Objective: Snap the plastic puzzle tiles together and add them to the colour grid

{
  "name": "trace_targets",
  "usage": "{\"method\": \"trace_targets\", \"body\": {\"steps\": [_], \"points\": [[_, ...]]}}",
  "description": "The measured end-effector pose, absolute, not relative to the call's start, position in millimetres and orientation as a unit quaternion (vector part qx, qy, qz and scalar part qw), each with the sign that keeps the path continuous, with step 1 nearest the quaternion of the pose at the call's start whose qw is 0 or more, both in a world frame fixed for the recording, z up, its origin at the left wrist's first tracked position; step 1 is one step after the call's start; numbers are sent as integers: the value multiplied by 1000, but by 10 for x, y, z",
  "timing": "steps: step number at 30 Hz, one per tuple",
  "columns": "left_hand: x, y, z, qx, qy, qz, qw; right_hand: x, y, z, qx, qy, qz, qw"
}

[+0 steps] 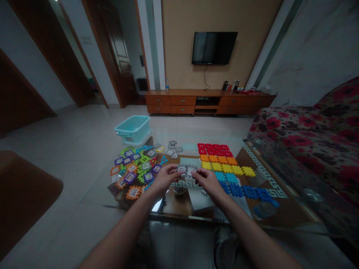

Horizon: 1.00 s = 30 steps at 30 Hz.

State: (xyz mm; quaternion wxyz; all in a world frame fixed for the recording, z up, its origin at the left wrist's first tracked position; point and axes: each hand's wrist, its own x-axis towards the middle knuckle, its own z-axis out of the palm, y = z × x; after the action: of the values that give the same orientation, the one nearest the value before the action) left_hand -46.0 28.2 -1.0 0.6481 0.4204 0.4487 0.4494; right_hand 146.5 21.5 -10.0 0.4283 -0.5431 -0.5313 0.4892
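Above the middle of the glass table, my left hand [167, 176] pinches a grey interlocking tile [182, 170] with a white window-like insert. My right hand [206, 180] grips a second grey tile [192, 171], which also has a white insert. The two tiles meet edge to edge between my hands; whether they are locked together I cannot tell. To the left lies a mixed pile of purple, green and orange tiles [130, 177], many with white inserts. On the right, joined tiles lie in colour rows: red [214, 149], orange [218, 160], yellow [228, 168], light blue [226, 177] and dark blue [244, 190].
Several loose grey tiles [175, 148] lie at the table's far side. Beyond the far left corner stands a light-blue plastic bin [133, 129]. A clear bottle [263, 210] lies near the front right edge of the glass table [297, 209]. A flowered sofa [303, 127] flanks the right.
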Motion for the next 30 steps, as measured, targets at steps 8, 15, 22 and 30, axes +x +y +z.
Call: {"method": "trace_targets", "body": {"steps": [8,15,22,30], "points": [[-471,281,-21,436,407,437,673,1473,235,-126,-560,-480,499,454],[-442,229,12,469,371,422,681,1464,183,-71,-541,-448,556,444],[-462,218,-20,496,367,423,663,1432,158,-16,-503,-469,571,449],[-457,228,-34,478,341,416,694,1456,165,-62,-475,-496,570,451]]}}
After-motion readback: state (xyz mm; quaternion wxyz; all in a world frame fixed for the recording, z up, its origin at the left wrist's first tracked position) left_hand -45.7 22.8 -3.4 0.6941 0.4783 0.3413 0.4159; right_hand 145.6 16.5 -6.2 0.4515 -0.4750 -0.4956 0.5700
